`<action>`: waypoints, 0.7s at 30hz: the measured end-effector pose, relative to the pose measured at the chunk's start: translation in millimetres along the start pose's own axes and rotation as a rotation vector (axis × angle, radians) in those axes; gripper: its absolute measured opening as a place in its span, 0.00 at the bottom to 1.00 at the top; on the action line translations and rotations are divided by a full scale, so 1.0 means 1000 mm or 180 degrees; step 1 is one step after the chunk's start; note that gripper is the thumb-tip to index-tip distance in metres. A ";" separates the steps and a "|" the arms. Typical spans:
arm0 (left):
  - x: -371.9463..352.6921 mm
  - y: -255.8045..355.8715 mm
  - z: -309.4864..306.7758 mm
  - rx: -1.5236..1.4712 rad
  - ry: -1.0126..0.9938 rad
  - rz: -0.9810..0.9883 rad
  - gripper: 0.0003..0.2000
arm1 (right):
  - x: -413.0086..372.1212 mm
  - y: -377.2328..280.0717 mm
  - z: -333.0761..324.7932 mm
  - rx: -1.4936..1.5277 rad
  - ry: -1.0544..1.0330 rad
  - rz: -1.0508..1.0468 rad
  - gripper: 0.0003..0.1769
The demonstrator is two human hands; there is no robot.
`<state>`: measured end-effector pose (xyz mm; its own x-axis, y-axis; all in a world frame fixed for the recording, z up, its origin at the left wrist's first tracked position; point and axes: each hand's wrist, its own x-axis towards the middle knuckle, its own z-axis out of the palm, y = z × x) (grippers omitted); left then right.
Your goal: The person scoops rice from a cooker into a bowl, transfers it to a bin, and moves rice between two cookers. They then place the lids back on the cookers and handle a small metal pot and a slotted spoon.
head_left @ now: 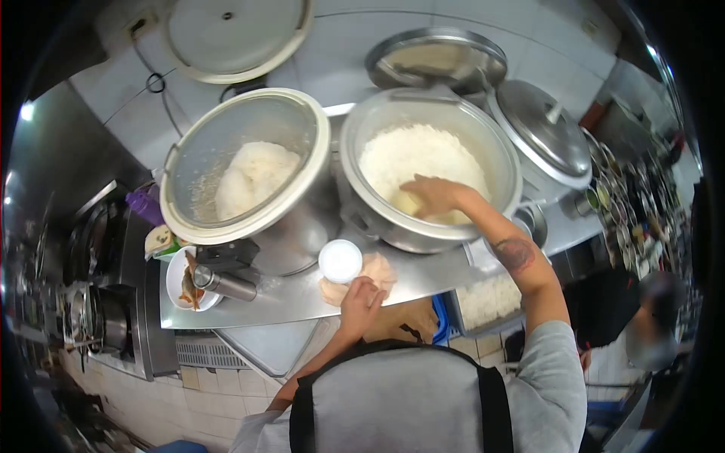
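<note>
My right hand (434, 196) reaches into the right-hand rice pot (355, 204), fingers spread over a pale yellowish object (406, 202) at the near side of the white rice (423, 155). Whether it grips that object is unclear. On the steel counter (302, 294), my left hand (362, 300) has its fingers together at a peach-coloured cloth (380, 272). A small round white container (340, 261) stands on the cloth, just beyond the left fingers. Left of it is another open cooker (170, 219) with a mound of rice (253, 177).
Lids (234, 34) lean on the tiled wall. A lidded pot (540, 124) stands at the right. A steel cylinder (226, 285) lies by a white bowl (174, 283) at the left. Below the counter is a tray of rice (489, 302); a person in black (604, 306) is at the lower right.
</note>
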<state>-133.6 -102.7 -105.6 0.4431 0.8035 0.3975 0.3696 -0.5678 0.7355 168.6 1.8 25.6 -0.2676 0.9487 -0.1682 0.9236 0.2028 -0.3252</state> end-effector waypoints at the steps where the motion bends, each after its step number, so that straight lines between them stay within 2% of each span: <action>1: 0.007 0.010 -0.006 -0.0131 -0.0321 -0.0352 0.12 | 0.011 0.011 0.003 -0.0116 -0.0465 -0.0142 0.50; 2: 0.014 0.013 -0.010 -0.0266 -0.0621 -0.0714 0.10 | 0.016 0.014 0.003 -0.0339 -0.0722 -0.0024 0.56; 3: 0.019 0.012 -0.008 -0.0241 -0.0641 -0.0686 0.14 | 0.019 0.014 0.005 -0.0564 -0.0968 0.0096 0.62; 4: 0.028 0.018 -0.009 -0.0195 -0.0520 -0.0720 0.14 | 0.019 0.016 0.004 -0.0573 -0.1062 0.0134 0.63; 6: 0.047 0.038 -0.015 -0.0245 0.0469 0.0078 0.19 | 0.017 0.003 -0.005 -0.0623 -0.1144 0.0110 0.64; 7: 0.051 0.040 -0.017 -0.0343 0.0383 -0.0045 0.24 | 0.010 -0.007 -0.011 -0.0824 -0.1160 0.0168 0.64; 9: 0.061 0.044 -0.021 -0.0256 0.0473 0.0080 0.22 | 0.003 -0.016 -0.027 -0.1027 -0.1195 0.0242 0.63; 11: 0.073 0.050 -0.020 -0.0234 0.0482 0.0207 0.21 | -0.008 -0.014 -0.036 -0.0295 -0.0450 -0.0189 0.59; 12: 0.083 0.055 -0.021 -0.0141 0.0680 0.0356 0.19 | -0.010 -0.006 -0.040 -0.0290 -0.0476 -0.0146 0.59; 14: 0.106 0.061 -0.022 -0.0064 0.0844 0.0489 0.18 | -0.003 0.009 -0.051 0.0143 0.0050 -0.0501 0.53; 15: 0.120 0.064 -0.020 -0.0039 0.1020 0.0657 0.16 | -0.003 0.006 -0.058 0.0193 0.0191 -0.0449 0.39; 16: 0.135 0.066 -0.018 -0.0036 0.1180 0.0848 0.14 | 0.002 0.010 -0.060 0.0215 0.0206 -0.0370 0.39; 18: 0.164 0.067 -0.013 -0.0023 0.1290 0.0951 0.08 | 0.004 0.027 -0.055 -0.0298 0.0442 0.0399 0.25; 21: 0.195 0.055 -0.003 -0.0038 0.1295 0.0983 0.06 | -0.001 0.030 -0.038 -0.0166 0.0473 0.0619 0.21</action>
<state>-29.3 23.1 13.7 0.1754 0.6046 0.7770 0.2613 -0.7895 0.5553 207.1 16.2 51.2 -0.0436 0.9956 -0.0830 0.9678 0.0214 -0.2510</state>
